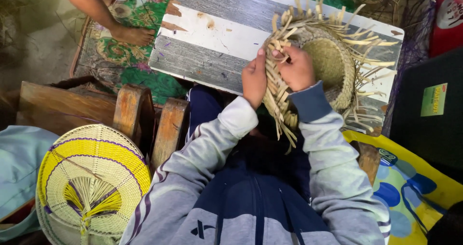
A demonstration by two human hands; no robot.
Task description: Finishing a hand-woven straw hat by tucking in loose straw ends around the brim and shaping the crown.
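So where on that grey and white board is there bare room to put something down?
The board is bare on its left part, between the foot on the floral mat and the left hand. The right side is crowded: the half-woven basket, its loose straw ends and both hands, the right hand too, fill it.

Both hands, left hand (254,78) and right hand (296,69), apparently pinch straw basket (333,64) strips.

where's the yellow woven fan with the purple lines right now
In the head view the yellow woven fan lies at the bottom left, beside the person's left sleeve and just below the wooden stool.
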